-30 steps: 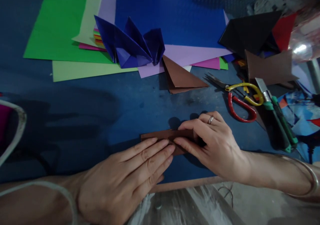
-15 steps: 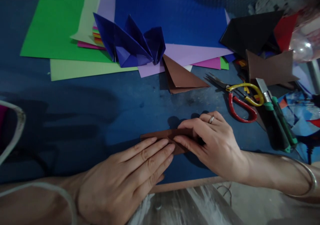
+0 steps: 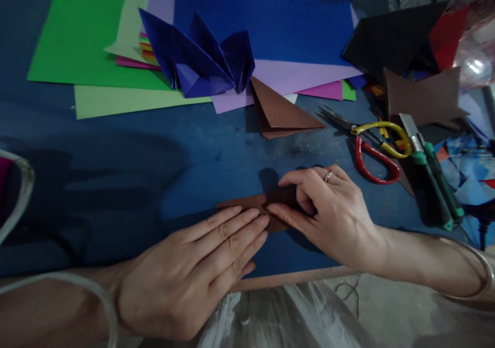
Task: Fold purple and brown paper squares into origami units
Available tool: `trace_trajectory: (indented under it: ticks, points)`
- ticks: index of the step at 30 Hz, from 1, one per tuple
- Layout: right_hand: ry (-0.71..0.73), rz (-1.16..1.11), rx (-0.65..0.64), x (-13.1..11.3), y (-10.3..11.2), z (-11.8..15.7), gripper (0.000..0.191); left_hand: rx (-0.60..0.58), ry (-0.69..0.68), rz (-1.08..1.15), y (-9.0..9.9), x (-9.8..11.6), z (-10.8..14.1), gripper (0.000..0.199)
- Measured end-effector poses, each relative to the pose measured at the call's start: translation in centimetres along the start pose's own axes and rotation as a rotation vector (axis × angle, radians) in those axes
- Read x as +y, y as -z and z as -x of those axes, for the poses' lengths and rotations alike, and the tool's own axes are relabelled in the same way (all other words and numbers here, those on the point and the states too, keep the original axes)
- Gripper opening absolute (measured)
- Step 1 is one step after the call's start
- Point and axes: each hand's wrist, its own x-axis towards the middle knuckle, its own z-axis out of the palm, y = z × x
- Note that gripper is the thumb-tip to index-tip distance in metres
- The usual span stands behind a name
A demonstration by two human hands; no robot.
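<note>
A narrow folded piece of brown paper (image 3: 260, 200) lies on the blue table near its front edge. My left hand (image 3: 201, 265) rests flat over the paper's left and lower part, fingers stretched out and close together. At the paper's right end, my right hand (image 3: 328, 214) grips it with thumb and curled fingers; a ring sits on one finger. The paper under both hands is partly hidden. Just beyond stands another folded brown paper piece (image 3: 284, 113), touching neither hand.
A dark blue folded paper figure (image 3: 204, 62) sits on coloured sheets (image 3: 96, 38) at the back. To the right lie scissors (image 3: 377, 147) with red and yellow handles and a green-handled cutter (image 3: 429, 183). Black folded paper (image 3: 390, 41) lies behind them. A pale cable (image 3: 21, 193) curves at left.
The fingers of my right hand have lifted and spread slightly at the paper's right end. My left hand stays flat on the paper. The whole view has shifted a little.
</note>
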Motion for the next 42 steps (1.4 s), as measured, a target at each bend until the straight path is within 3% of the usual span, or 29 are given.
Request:
trace_trajectory:
  ticks: [32, 42]
  points:
    - [0.030, -0.004, 0.012, 0.30, -0.01, -0.22, 0.027, -0.058, -0.047, -0.044, -0.02, -0.26, 0.02, 0.044]
    - [0.020, -0.057, -0.002, 0.55, -0.06, -0.42, 0.024, -0.016, -0.039, -0.051, -0.32, -0.30, -0.13, 0.042]
